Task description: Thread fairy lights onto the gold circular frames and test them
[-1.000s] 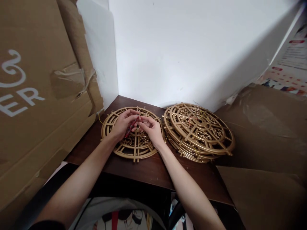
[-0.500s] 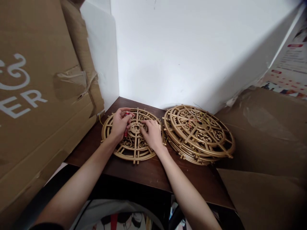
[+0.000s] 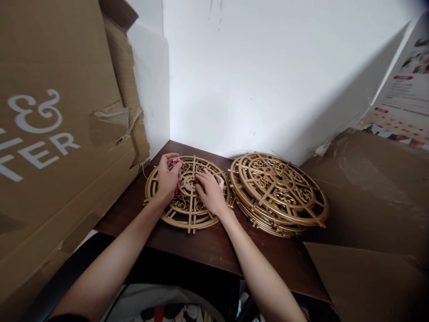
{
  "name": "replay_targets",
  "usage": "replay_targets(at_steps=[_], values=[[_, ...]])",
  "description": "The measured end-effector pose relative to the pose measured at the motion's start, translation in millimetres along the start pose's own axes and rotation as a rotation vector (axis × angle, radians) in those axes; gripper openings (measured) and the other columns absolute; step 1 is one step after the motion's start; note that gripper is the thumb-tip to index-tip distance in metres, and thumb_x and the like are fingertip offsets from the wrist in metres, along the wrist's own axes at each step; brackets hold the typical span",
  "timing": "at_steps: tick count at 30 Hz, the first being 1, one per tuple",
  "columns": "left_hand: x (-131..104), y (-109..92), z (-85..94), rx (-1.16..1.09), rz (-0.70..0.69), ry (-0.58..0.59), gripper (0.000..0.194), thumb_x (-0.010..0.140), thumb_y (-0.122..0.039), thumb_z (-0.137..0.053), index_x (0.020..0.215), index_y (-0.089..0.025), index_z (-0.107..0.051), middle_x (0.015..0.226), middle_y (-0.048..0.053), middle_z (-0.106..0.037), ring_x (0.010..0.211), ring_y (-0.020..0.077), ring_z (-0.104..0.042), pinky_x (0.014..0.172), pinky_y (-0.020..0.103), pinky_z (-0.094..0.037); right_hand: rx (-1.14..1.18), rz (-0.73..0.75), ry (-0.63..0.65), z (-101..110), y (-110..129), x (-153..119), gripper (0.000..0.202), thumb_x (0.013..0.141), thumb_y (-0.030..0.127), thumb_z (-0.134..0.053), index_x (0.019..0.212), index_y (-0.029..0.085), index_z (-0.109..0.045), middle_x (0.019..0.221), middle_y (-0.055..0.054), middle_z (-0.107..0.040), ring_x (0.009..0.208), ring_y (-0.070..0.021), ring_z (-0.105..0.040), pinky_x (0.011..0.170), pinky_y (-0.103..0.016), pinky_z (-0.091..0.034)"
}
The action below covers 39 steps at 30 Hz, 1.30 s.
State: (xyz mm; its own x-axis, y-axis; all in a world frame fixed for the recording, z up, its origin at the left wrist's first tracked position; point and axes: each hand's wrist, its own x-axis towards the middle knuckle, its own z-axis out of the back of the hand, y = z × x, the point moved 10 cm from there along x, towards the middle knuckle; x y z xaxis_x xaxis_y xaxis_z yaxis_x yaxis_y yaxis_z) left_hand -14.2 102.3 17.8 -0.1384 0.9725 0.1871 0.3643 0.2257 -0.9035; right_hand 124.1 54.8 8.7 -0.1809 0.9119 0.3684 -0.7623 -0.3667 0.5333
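Observation:
A gold openwork disc [image 3: 191,222] with scrolls and crossing bars lies flat on the dark wooden table. Over its left half, my left hand [image 3: 168,176] is closed around a slim red-handled tool [image 3: 176,188]. Red shows above and below the fingers; the tool's working end cannot be made out. My right hand [image 3: 212,191] rests on the right half of the disc, thumb and fingers stretched toward the hub [image 3: 189,182], apart from each other. Whether a thin wire lies under these fingertips cannot be seen. Yellow wire [image 3: 144,170] sticks out at the disc's left edge.
A stack of similar gold discs [image 3: 278,197] stands close on the right, with loose thin wires on top. Cardboard boxes [image 3: 67,179] [image 3: 365,192] flank the dark table [image 3: 201,248] on both sides. A white wall [image 3: 234,80] rises behind it.
The view has shifted slightly, so everything sits a little lower and further right. My left hand keeps the red-handled tool. My right fingers have moved slightly over the hub.

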Motion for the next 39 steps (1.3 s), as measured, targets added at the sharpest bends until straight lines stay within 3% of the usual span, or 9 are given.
replay_targets(at_steps=[5, 8, 11, 15, 23, 26, 31, 34, 39], values=[[-6, 3, -23.7, -0.13, 0.15, 0.239, 0.033, 0.069, -0.023, -0.067, 0.097, -0.021, -0.05, 0.07, -0.004, -0.059, 0.044, 0.0048, -0.038, 0.035, 0.013, -0.02, 0.31, -0.048, -0.154, 20, -7, 4, 0.024, 0.087, 0.019, -0.051, 0.101, 0.022, -0.071, 0.115, -0.006, -0.069, 0.118, -0.0221, -0.056, 0.106, -0.043, -0.033], [-17, 10, -39.7, -0.179, 0.301, 0.414, 0.029, 0.068, -0.023, -0.071, 0.092, -0.018, -0.055, 0.066, -0.003, -0.057, 0.042, 0.0033, -0.035, 0.035, 0.012, -0.017, 0.54, -0.118, -0.25, 31, -18, 3, 0.019, 0.083, 0.023, -0.056, 0.093, 0.02, -0.073, 0.097, -0.005, -0.072, 0.091, -0.0193, -0.064, 0.086, -0.034, -0.047], [-23, 16, -46.3, -0.148, 0.365, 0.506, 0.027, 0.067, -0.022, -0.074, 0.089, -0.016, -0.06, 0.067, -0.001, -0.058, 0.044, 0.0022, -0.033, 0.035, 0.011, -0.016, 0.733, -0.219, -0.317, 36, -28, 0, 0.018, 0.078, 0.026, -0.062, 0.091, 0.018, -0.072, 0.074, -0.001, -0.069, 0.062, -0.0142, -0.057, 0.063, -0.028, -0.047], [-22, 19, -44.9, -0.049, 0.313, 0.503, 0.03, 0.066, -0.023, -0.078, 0.093, -0.015, -0.067, 0.077, 0.003, -0.062, 0.047, 0.0012, -0.033, 0.036, 0.011, -0.019, 0.859, -0.228, -0.365, 42, -24, -3, 0.015, 0.075, 0.028, -0.067, 0.085, 0.017, -0.071, 0.07, -0.001, -0.069, 0.058, -0.0123, -0.054, 0.058, -0.025, -0.045], [-29, 29, -48.9, 0.119, 0.317, 0.553, 0.029, 0.07, -0.035, -0.077, 0.09, -0.016, -0.068, 0.047, -0.007, -0.039, 0.041, 0.0037, -0.031, 0.036, 0.014, -0.02, 0.928, -0.136, -0.337, 43, -8, -4, 0.012, 0.078, 0.027, -0.065, 0.086, 0.02, -0.07, 0.087, -0.004, -0.074, 0.079, -0.0175, -0.067, 0.076, -0.031, -0.054], [-31, 29, -51.6, 0.115, 0.32, 0.566, 0.027, 0.069, -0.035, -0.078, 0.084, -0.016, -0.066, 0.049, -0.006, -0.044, 0.04, 0.003, -0.031, 0.035, 0.015, -0.02, 0.907, -0.16, -0.356, 46, -10, -4, 0.013, 0.079, 0.029, -0.065, 0.087, 0.019, -0.069, 0.084, -0.004, -0.074, 0.074, -0.0171, -0.068, 0.074, -0.031, -0.055], [-30, 27, -51.3, 0.091, 0.32, 0.526, 0.026, 0.068, -0.034, -0.078, 0.079, -0.016, -0.064, 0.053, -0.004, -0.049, 0.04, 0.0026, -0.032, 0.035, 0.014, -0.02, 1.007, -0.14, -0.433, 52, -11, -5, 0.014, 0.078, 0.03, -0.067, 0.082, 0.02, -0.06, 0.1, -0.007, -0.072, 0.076, -0.0159, -0.068, 0.072, -0.03, -0.054], [-30, 26, -51.3, 0.095, 0.319, 0.517, 0.026, 0.067, -0.035, -0.078, 0.077, -0.016, -0.063, 0.054, -0.004, -0.05, 0.04, 0.0024, -0.032, 0.036, 0.014, -0.021, 1.015, -0.155, -0.454, 50, -15, -5, 0.02, 0.075, 0.029, -0.07, 0.087, 0.02, -0.057, 0.094, -0.005, -0.071, 0.071, -0.0136, -0.065, 0.066, -0.026, -0.052], [-29, 24, -52.2, 0.163, 0.263, 0.539, 0.027, 0.069, -0.039, -0.076, 0.075, -0.015, -0.064, 0.058, -0.002, -0.052, 0.041, 0.0026, -0.033, 0.035, 0.014, -0.021, 0.861, -0.235, -0.381, 40, -23, -3, 0.024, 0.074, 0.035, -0.07, 0.092, 0.018, -0.069, 0.07, 0.0, -0.065, 0.057, -0.0116, -0.051, 0.054, -0.024, -0.042]])
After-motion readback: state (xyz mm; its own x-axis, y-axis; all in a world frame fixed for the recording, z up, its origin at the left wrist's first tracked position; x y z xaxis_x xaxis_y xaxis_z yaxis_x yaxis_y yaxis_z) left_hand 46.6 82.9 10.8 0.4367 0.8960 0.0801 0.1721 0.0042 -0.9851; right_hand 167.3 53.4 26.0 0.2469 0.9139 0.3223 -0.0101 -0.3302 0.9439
